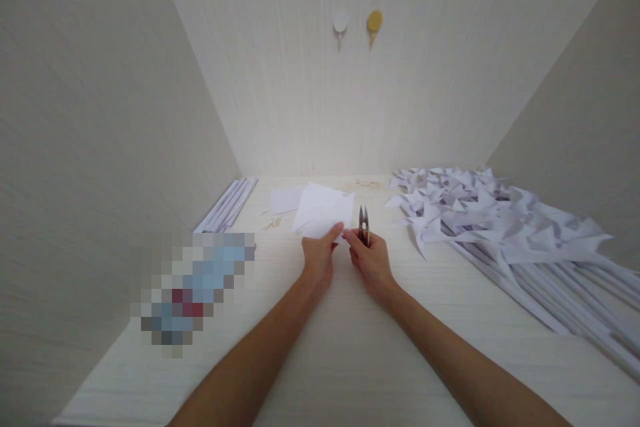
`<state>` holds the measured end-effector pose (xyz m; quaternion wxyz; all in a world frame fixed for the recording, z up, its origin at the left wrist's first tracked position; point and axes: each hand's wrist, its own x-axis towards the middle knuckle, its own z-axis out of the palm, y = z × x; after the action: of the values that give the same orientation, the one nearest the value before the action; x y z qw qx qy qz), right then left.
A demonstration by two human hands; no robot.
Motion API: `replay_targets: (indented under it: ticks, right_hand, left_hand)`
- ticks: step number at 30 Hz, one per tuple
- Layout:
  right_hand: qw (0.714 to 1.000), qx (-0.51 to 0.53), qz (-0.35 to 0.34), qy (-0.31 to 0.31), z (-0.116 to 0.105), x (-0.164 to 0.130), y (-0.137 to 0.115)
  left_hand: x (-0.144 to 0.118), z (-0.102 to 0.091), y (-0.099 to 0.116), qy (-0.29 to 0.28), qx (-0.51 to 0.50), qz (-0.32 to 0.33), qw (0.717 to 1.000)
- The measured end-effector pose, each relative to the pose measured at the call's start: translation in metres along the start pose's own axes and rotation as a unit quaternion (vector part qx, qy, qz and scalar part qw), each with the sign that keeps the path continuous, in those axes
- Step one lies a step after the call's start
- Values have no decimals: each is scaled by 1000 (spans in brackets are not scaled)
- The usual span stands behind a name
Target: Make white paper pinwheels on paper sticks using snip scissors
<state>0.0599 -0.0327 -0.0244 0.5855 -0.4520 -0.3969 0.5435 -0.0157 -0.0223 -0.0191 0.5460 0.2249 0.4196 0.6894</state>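
Observation:
A white paper square [323,205], with slits or creases at its corners, is pinched at its near edge by my left hand [318,259]. Small thread snips [364,219] rest in my right hand [371,261], blades pointing away from me and slightly apart. My right thumb and fingertip meet by the paper's near right corner; whether they grip it is hard to see. Partly under the square, another white sheet [283,200] lies on the table. Short thin wooden bits [273,222] are scattered left of the paper.
Many white paper pinwheels [465,203] are heaped at the right, their paper sticks [545,300] running toward me. Rolled paper sticks [231,201] lie at the back left, behind a blurred-out blue object [215,273]. White [341,21] and yellow hooks [374,21] hang on the wall.

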Motion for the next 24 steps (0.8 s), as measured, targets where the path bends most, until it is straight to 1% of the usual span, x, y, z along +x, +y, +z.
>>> replay_targets:
  ticks: [10, 14, 16, 18, 21, 24]
  right_hand:
    - [999, -24, -20, -5, -3, 1, 5]
    - [999, -35, -26, -2, -5, 2, 7]
    - [999, -40, -27, -3, -6, 3, 7]
    - [999, -43, -27, -10, -6, 2, 7]
    - [998, -30, -22, -44, -5, 1, 3]
    - [993, 0, 20, -114, -5, -1, -3]
  left_hand:
    - [-1, 1, 1, -1, 5, -6, 1000]
    - [1, -1, -1, -27, 29, -4, 999]
    - [2, -2, -2, -44, 53, 11, 998]
    - [4, -3, -2, -50, 81, 27, 995]
    - [7, -5, -1, -32, 101, 36, 994]
    - [11, -7, 3, 0, 75, 50, 996]
